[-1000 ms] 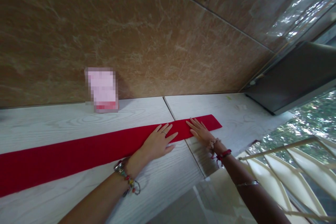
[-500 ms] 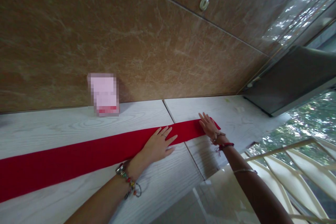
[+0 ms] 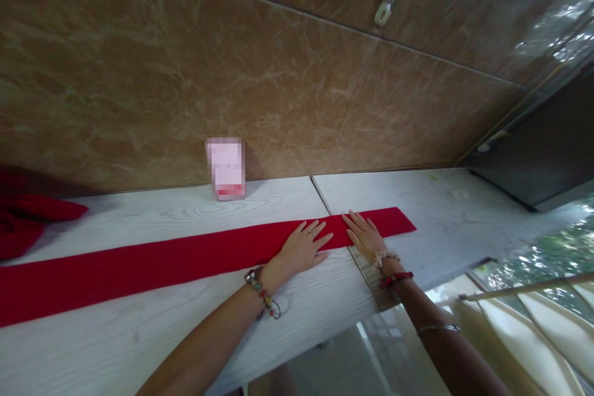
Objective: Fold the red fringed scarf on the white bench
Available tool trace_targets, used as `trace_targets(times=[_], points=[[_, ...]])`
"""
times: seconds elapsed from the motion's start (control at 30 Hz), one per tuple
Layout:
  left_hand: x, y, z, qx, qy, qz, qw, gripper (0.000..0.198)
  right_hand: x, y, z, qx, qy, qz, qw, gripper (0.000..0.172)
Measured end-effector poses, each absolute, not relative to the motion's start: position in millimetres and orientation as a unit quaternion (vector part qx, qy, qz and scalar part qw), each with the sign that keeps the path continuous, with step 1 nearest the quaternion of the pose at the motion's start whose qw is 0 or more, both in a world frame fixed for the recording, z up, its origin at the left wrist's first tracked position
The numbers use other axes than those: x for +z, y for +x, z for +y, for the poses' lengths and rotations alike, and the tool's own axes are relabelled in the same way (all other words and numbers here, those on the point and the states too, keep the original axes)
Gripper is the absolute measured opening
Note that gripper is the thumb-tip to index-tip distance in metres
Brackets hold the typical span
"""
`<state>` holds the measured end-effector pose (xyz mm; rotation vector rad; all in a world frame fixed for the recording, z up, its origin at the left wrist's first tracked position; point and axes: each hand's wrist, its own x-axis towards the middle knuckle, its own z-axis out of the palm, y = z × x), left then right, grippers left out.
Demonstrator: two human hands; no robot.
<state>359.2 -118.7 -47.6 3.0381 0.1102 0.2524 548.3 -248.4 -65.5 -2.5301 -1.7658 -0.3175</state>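
A long red strip of fabric [image 3: 153, 263] lies flat along a white wood-grain counter [image 3: 195, 328], running from the left edge of view to a slanted end at the right. Flat on the strip, fingers spread, rests my left hand [image 3: 299, 250]; its thumb side lies towards the strip's near edge. Just to its right my right hand [image 3: 365, 236] also presses the cloth with its fingers stretched out. The strip's end sticks out beyond the right hand. Neither hand grips anything.
More bunched red fabric [image 3: 23, 216] lies at the far left. A blurred pink-and-white box [image 3: 226, 167] stands against the brown tiled wall [image 3: 176, 74]. A cat-shaped hook [image 3: 387, 2] hangs above. A dark panel [image 3: 542, 130] and pale railing [image 3: 524, 334] are at the right.
My right hand has slid left along the strip, away from its end and closer to my left hand. The view has turned left, bringing the bunched red fabric into sight.
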Motion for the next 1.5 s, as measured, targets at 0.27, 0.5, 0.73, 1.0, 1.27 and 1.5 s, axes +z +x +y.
trace_targets(times=[0.27,0.5,0.73,1.0,1.27,1.5], points=[[-44,277,-87,0.074,0.992,0.097,-0.013,0.045,-61,545,-246,-0.097,-0.819,-0.565,0.007,0.043],[-45,159,-41,0.046,0.968,0.239,-0.066,0.047,-63,543,-245,-0.117,-0.816,-0.566,0.015,0.043],[-39,74,-37,0.054,0.892,0.436,-0.106,0.044,-55,540,-240,-0.094,-0.828,-0.552,-0.005,0.044],[-26,136,-51,0.09,0.898,0.421,-0.091,0.046,-29,407,-156,-0.082,-0.793,-0.595,0.103,0.043],[-35,126,-39,0.082,0.906,0.412,-0.058,0.042,-42,337,-136,-0.042,-0.765,-0.638,0.077,0.042],[-41,6,-2,0.097,0.828,0.547,-0.079,0.042,-46,340,-136,-0.055,-0.768,-0.632,0.08,0.042]])
